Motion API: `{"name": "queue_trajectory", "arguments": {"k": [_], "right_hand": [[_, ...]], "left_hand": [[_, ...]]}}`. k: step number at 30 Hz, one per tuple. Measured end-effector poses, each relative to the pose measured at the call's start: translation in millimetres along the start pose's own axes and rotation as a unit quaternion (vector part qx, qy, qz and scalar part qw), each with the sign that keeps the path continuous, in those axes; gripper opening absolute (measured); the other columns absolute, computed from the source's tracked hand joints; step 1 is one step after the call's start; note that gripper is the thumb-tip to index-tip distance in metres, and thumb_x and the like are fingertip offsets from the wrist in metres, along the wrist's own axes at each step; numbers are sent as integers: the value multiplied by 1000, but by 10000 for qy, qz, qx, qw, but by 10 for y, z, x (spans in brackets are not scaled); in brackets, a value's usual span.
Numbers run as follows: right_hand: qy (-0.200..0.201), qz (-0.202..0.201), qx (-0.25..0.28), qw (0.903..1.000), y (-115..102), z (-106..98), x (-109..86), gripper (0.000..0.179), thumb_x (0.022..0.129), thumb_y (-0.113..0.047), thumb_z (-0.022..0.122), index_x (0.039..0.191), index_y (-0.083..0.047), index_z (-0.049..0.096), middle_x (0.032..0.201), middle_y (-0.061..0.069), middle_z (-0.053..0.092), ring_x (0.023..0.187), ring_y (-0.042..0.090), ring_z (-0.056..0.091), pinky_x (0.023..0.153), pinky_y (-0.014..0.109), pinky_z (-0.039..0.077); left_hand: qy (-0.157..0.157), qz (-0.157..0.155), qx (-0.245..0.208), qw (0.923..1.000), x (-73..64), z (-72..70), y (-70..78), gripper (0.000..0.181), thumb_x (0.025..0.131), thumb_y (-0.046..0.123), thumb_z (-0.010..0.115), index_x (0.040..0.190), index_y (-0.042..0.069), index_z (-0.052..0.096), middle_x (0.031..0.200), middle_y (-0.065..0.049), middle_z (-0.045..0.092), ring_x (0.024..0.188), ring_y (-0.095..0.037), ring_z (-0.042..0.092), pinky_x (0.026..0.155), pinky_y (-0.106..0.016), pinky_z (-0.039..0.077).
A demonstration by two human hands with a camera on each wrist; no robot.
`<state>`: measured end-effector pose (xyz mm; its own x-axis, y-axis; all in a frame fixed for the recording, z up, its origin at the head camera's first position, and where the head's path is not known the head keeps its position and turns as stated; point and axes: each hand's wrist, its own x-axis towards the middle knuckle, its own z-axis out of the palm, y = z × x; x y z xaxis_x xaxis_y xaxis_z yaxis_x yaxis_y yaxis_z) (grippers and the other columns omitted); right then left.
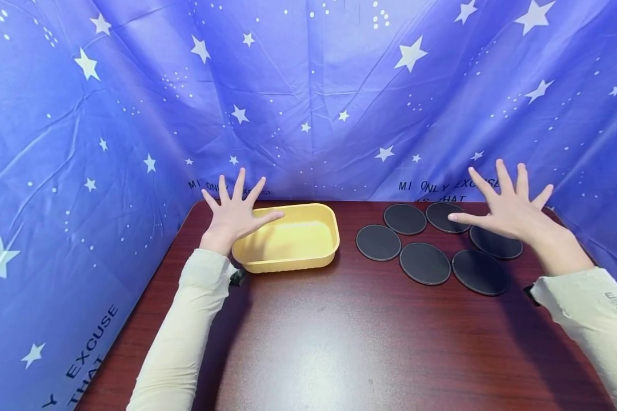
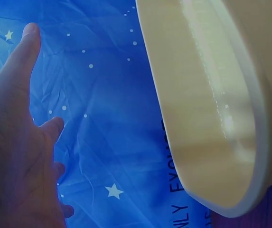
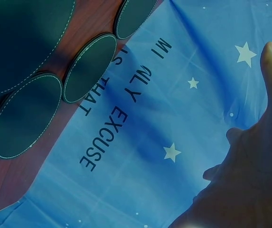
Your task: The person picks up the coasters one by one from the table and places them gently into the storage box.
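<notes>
My left hand [image 1: 231, 217] is held up with its fingers spread, holding nothing, and overlaps the left end of a yellow rectangular bin [image 1: 288, 265] in the head view. Nothing shows inside the bin, whose rim [image 2: 264, 118] fills the right of the left wrist view. On the other side, my right hand [image 1: 516, 214] is also raised with fingers fanned out and nothing in it. Below and beside it lie several round black coasters with stitched edges, among them a front one [image 1: 425, 264] and a left one [image 1: 378, 242]. The right hand partly covers the far-right coaster [image 1: 496, 242].
The dark red wooden table [image 1: 308, 331] has a bright glare near its front. A blue curtain [image 1: 308, 103] with white stars and printed letters hangs behind the table and along both sides.
</notes>
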<state>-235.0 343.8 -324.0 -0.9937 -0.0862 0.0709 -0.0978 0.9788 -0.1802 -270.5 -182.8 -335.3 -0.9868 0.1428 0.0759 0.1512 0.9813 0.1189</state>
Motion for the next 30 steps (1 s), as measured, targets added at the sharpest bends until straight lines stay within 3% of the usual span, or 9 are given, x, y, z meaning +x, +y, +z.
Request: {"name": "queue_trajectory", "arguments": {"k": [12,30], "right_hand": [[-65,80,-41,9999,-4,-4,-27,110,84,-75,56,161,-26,-4,160,30,-22,142,56,-31,91,90,-17],[-37,36,-38,10000,77,75,-37,112,85,-76,54,161,-23,-8,162,28,-20,144,55,-27,94,90,-14]], "left_hand": [[15,-36,-28,10000,-35,27,-100,99,79,89,42,159,42,10,169,-6,-13,150,-52,-16,107,-82,-13],[152,19,62,9999,-83,60,-186,99,79,88,44,159,42,8,170,-6,-8,151,-54,-8,110,-80,-9]]}}
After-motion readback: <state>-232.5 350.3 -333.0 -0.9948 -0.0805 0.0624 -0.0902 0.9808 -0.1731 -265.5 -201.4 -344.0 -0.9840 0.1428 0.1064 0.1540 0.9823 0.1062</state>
